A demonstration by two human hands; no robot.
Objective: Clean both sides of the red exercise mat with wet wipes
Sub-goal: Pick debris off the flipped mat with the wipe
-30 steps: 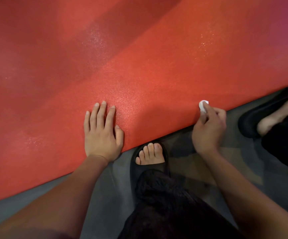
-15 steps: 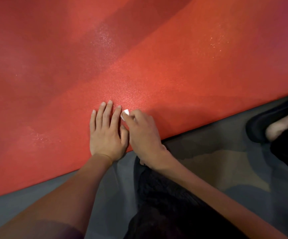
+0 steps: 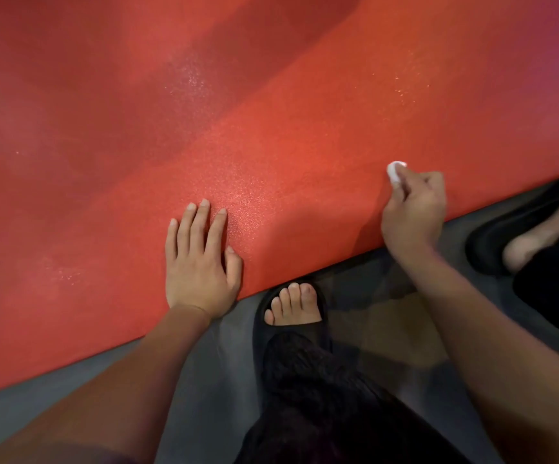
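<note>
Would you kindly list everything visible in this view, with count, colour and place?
exercise mat: one, red, spread over the floor, filling the upper frame.
wet wipe: one, white, wadded, on the mat near its near edge, right.
floor: grey with a tan patch, below the mat's edge.
slides: two, black, one at bottom centre, one at right edge.
trousers: black, bottom centre.
left hand: flat on the mat, fingers straight.
right hand: pinches the wet wipe.
</note>
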